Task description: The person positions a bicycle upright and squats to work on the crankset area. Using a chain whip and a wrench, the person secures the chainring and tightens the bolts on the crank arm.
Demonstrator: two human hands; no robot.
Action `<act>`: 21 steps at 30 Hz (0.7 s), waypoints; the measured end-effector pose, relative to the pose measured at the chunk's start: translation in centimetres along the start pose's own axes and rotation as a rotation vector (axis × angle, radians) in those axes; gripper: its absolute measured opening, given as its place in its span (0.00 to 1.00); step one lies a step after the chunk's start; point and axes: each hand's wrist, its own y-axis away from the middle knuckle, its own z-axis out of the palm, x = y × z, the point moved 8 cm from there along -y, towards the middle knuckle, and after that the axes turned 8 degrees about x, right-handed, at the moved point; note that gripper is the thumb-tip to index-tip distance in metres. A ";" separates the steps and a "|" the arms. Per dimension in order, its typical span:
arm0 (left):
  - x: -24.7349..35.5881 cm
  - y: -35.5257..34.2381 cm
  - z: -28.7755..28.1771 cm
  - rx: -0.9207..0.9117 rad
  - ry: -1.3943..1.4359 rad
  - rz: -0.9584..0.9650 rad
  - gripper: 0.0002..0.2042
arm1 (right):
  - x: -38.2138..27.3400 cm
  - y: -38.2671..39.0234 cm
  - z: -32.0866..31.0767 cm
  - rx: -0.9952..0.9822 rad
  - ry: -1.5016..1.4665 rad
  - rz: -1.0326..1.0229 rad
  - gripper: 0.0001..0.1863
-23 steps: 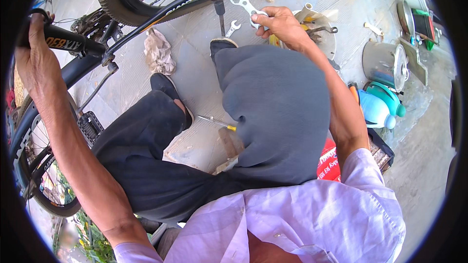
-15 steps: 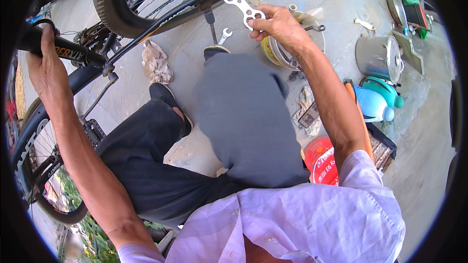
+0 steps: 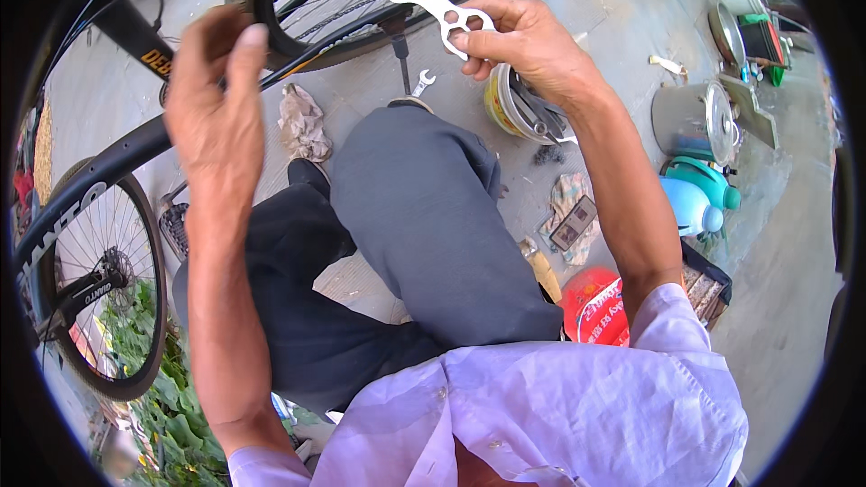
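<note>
My right hand (image 3: 532, 45) grips one end of a flat silver multi-hole bone wrench (image 3: 428, 0) between thumb and fingers. The wrench points up and to the left, its far end in front of the rear part of the black bicycle (image 3: 135, 153). My left hand (image 3: 218, 99) is raised off the bicycle in front of the frame. It is slightly blurred, with the thumb apart from the half-curled fingers and nothing in it. An open-end spanner (image 3: 422, 82) lies on the ground beyond my knee. Right of it stands a tub of tools (image 3: 521, 113).
A crumpled rag (image 3: 302, 122) lies beside my foot. On the right are a metal pot (image 3: 690, 122), blue and green jugs (image 3: 693, 203), a small device on a cloth (image 3: 574, 221) and a red round object (image 3: 595, 305). A bicycle wheel (image 3: 149, 307) stands at left, near green plants (image 3: 180, 406).
My left hand has let go of the bicycle's black tube and moved right and inward. The right hand still holds the wrench, shifted slightly left in view. My knee has swung left.
</note>
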 end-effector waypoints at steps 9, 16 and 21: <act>-1.8 0.6 3.6 -0.204 0.299 -0.396 0.23 | -5.3 0.0 3.4 -0.095 0.045 -0.117 0.13; -3.6 1.3 4.4 -0.218 0.531 -0.663 0.13 | -6.2 -0.6 4.1 -0.101 -0.061 -0.127 0.17; -5.0 1.9 6.0 -0.275 0.809 -0.847 0.10 | -5.7 -0.9 4.1 -0.223 -0.534 -0.147 0.31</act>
